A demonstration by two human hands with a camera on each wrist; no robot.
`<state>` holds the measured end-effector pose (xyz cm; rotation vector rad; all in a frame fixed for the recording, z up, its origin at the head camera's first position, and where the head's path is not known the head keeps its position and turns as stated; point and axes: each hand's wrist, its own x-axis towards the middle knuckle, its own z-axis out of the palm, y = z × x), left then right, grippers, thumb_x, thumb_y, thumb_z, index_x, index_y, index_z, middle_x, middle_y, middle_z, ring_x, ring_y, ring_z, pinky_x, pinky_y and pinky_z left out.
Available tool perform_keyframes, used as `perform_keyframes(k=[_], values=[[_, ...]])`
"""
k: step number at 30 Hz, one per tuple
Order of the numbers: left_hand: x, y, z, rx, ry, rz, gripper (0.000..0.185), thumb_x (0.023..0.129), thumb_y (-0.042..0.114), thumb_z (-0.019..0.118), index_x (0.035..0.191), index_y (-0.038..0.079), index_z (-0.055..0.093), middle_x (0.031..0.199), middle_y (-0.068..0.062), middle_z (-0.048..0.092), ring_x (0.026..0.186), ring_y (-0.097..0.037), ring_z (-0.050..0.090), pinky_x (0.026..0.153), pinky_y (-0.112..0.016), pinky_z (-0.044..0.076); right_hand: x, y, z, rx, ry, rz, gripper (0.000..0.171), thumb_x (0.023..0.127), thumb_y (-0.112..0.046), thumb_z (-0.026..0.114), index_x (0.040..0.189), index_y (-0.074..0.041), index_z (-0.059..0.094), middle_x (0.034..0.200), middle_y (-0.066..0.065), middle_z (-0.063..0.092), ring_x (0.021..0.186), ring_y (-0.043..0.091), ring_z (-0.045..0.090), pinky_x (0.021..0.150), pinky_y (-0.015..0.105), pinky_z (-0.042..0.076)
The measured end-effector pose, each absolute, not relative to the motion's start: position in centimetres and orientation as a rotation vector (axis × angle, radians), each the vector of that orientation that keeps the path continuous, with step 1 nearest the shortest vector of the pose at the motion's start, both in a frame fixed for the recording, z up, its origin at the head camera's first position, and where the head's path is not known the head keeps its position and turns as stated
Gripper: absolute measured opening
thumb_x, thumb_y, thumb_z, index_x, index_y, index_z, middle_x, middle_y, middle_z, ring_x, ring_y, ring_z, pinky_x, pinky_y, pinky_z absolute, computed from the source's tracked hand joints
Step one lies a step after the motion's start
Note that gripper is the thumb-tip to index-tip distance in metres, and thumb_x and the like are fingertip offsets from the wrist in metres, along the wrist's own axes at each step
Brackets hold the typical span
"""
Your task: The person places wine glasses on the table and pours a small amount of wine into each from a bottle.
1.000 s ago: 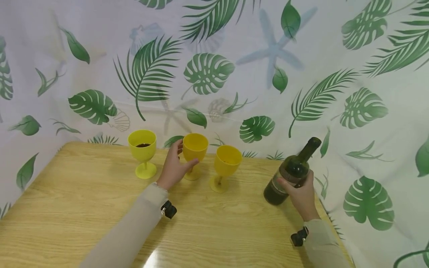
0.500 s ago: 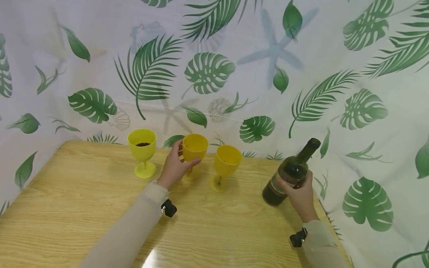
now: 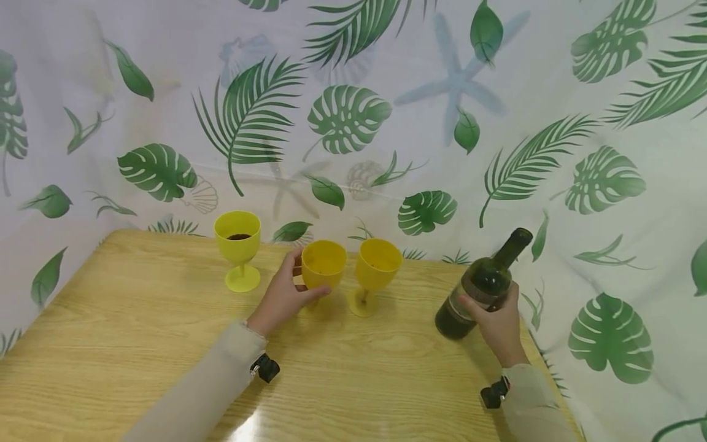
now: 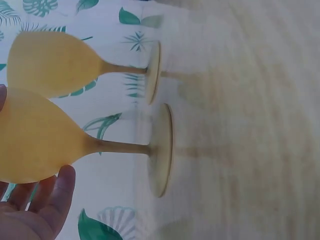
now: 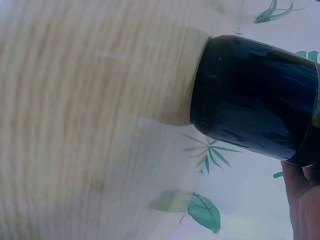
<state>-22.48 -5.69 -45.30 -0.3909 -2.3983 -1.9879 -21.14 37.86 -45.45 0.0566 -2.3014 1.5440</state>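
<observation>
My left hand [image 3: 285,294] grips the bowl of an orange-yellow goblet [image 3: 324,263], fingers at its far left side and thumb across the front. In the left wrist view that goblet's round foot [image 4: 162,150] stays close to the tabletop; whether it touches, I cannot tell. Just right of it stands a second orange-yellow goblet [image 3: 377,265], upright. Farther left, a brighter yellow goblet [image 3: 239,239] has dark liquid inside. On the right, my right hand [image 3: 499,322] holds a dark green wine bottle [image 3: 483,285] round its body, base close to the table.
Pale wood-grain table [image 3: 353,380] lies under everything. A white cloth [image 3: 353,37] printed with green leaves hangs behind and along the right side. Dark cameras are strapped to both wrists, and the sleeves are light beige.
My left hand has drawn the held goblet toward me, so it now sits level with the goblet on its right. The bottle and right hand have barely moved.
</observation>
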Motion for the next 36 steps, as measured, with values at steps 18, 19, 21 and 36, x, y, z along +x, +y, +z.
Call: perform_keyframes(k=[18, 19, 21, 36], values=[[-18.4, -5.3, -45.2, -0.664, -2.445, -2.037, 0.085, 0.086, 0.026, 0.088, 0.154, 0.019, 0.038, 0.136, -0.007, 0.057, 0.118, -0.024, 0.057, 0.096, -0.045, 0.057, -20.4, 36.8, -45.3, 0.073, -2.389, 1.506, 0.09, 0.09, -0.011, 0.081, 0.157, -0.021, 0.022, 0.137, -0.007, 0.047, 0.12, 0.007, 0.05, 0.096, 0.016, 0.045], [-18.2, -5.3, -45.2, -0.673, -2.444, -2.035, 0.085, 0.086, 0.026, 0.088, 0.154, 0.019, 0.038, 0.136, -0.007, 0.057, 0.118, -0.024, 0.057, 0.096, -0.046, 0.057, -20.4, 36.7, -45.3, 0.07, -2.4, 1.494, 0.094, 0.09, -0.012, 0.082, 0.159, -0.023, 0.02, 0.139, -0.007, 0.046, 0.121, 0.006, 0.049, 0.097, 0.016, 0.044], [-18.0, -5.2, -45.2, -0.684, -2.447, -2.032, 0.084, 0.085, 0.027, 0.088, 0.153, 0.019, 0.039, 0.136, -0.005, 0.057, 0.118, -0.023, 0.057, 0.096, -0.046, 0.056, -20.2, 36.5, -45.3, 0.062, -2.415, 1.487, 0.097, 0.09, -0.014, 0.082, 0.161, -0.025, 0.017, 0.141, -0.007, 0.045, 0.122, 0.005, 0.049, 0.099, 0.018, 0.043], [-18.0, -5.2, -45.3, -0.705, -2.49, -1.997, 0.085, 0.084, 0.026, 0.089, 0.152, 0.022, 0.04, 0.138, -0.001, 0.056, 0.12, -0.023, 0.056, 0.1, -0.048, 0.054, -19.6, 35.9, -45.2, 0.176, -2.384, 1.572, 0.087, 0.091, -0.008, 0.08, 0.158, -0.02, 0.026, 0.133, -0.009, 0.053, 0.119, 0.007, 0.055, 0.094, 0.014, 0.047]])
